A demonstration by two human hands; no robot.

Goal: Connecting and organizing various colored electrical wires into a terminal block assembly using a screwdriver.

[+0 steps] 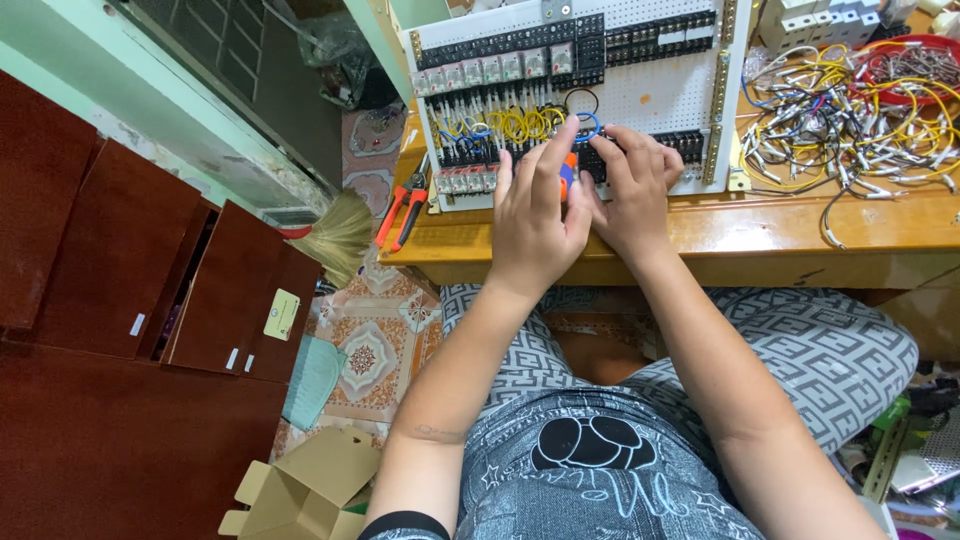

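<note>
head view: both hands' grip (580,195) around orange tool (567,176)

orange-handled tool (567,176): mostly covered by the left hand (533,225) and right hand (632,195); kind and tip unreadable
white perforated panel (640,95): top cut by the frame edge; near edge partly behind both hands
red tray (935,45): cut off at the table's far right corner
wire bundle (850,120): single leads too fine to separate
</note>
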